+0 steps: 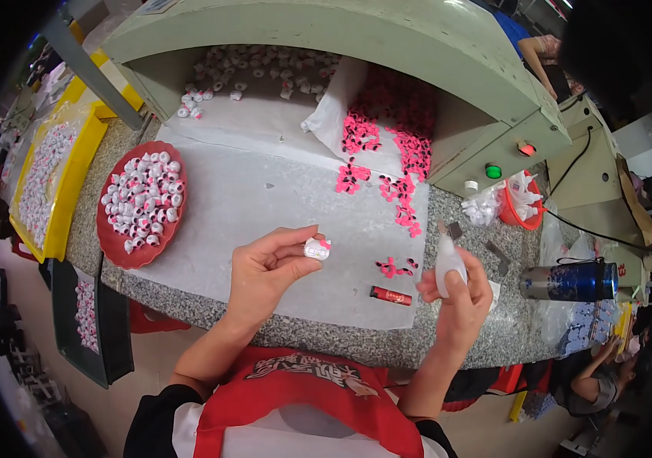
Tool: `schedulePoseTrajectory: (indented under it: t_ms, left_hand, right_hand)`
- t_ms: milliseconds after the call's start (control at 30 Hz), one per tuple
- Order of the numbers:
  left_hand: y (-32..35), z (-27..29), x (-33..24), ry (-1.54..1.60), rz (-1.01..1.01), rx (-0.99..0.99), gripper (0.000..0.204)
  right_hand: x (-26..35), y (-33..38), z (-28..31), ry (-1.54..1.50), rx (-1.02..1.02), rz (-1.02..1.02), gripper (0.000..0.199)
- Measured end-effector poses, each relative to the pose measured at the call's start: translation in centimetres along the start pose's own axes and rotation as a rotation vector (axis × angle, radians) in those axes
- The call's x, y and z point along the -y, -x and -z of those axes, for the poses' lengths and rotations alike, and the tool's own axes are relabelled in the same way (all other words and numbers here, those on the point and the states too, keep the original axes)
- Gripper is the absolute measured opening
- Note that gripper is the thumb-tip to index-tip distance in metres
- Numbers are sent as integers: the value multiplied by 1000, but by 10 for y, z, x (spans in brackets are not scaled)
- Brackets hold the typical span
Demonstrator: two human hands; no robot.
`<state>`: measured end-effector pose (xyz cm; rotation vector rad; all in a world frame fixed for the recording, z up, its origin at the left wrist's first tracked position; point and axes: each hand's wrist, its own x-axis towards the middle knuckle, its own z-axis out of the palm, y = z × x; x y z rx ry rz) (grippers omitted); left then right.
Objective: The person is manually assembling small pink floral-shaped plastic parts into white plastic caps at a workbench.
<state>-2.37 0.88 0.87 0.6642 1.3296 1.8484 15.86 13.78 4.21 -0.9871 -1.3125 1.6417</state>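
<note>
Between the thumb and fingers of my left hand [272, 267] is a small white toy head [317, 248] with a pink bow. My right hand [462, 294] is wrapped round a white squeeze bottle [449, 267], its thin nozzle pointing up. The two hands are apart, above the white sheet [249, 191]. Close to my right hand lie a few small pink pieces [391, 267] and a red lighter [391, 295]. More pink pieces with dark spots [398, 191] spill out of the machine's opening onto the sheet.
A red oval bowl [131, 258] of white toy heads stands at the left, beside a yellow tray [81, 179]. The green machine [341, 30] arches over the back, white heads inside. On the right are a red cup [520, 210] and a blue flask [570, 281].
</note>
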Motion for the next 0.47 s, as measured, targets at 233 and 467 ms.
schedulePoseTrajectory:
  t_ms: [233, 467]
  left_hand:
    - [-3, -21, 10, -13, 140, 141, 36]
    - [3, -15, 15, -18, 156, 133, 38]
  right_hand:
    - [-97, -39, 82, 608, 15, 37, 32]
    - [-73, -53, 48, 1261, 83, 7, 26]
